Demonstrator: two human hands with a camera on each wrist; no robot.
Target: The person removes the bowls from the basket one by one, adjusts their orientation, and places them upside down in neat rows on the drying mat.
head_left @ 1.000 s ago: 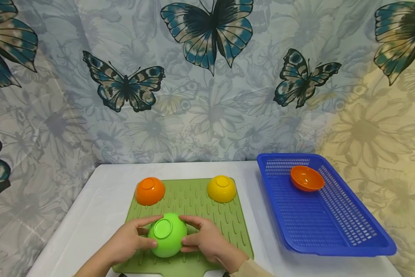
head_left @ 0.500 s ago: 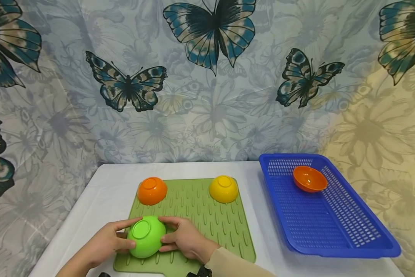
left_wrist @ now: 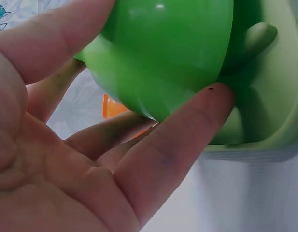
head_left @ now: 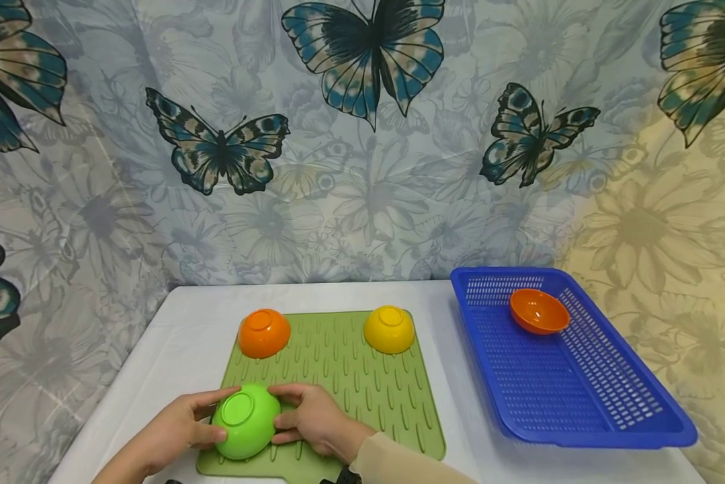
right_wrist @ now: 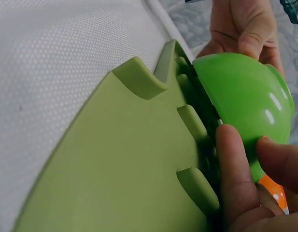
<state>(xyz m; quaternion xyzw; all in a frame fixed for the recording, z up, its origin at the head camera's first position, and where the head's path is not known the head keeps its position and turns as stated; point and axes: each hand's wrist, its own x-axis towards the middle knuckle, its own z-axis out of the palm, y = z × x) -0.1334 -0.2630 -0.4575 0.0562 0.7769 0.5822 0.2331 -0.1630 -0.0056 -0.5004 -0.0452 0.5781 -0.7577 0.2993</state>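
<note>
A bright green bowl point(head_left: 247, 425) is upside down over the front left corner of the green ridged mat point(head_left: 338, 376). Its rim is close to the mat's ridges in the right wrist view; I cannot tell whether it fully rests on them. My left hand point(head_left: 181, 430) holds the bowl's left side, thumb and fingers spread round it. From the right, my right hand point(head_left: 316, 420) grips the same green bowl point(right_wrist: 250, 96) with thumb and fingertips. In the left wrist view, a fingertip point(left_wrist: 219, 99) touches near the bowl's rim.
An upturned orange bowl point(head_left: 264, 334) sits at the mat's back left corner, an upturned yellow bowl point(head_left: 389, 331) at its back right. Right of the mat, a blue perforated basket point(head_left: 489, 396) holds an upright orange bowl point(head_left: 539, 312). White cloth point(head_left: 150, 376) covers the table.
Both hands have moved the green bowl from the mat's front middle leftward and slightly nearer to me, to its front left corner. The other bowls and basket stay put.
</note>
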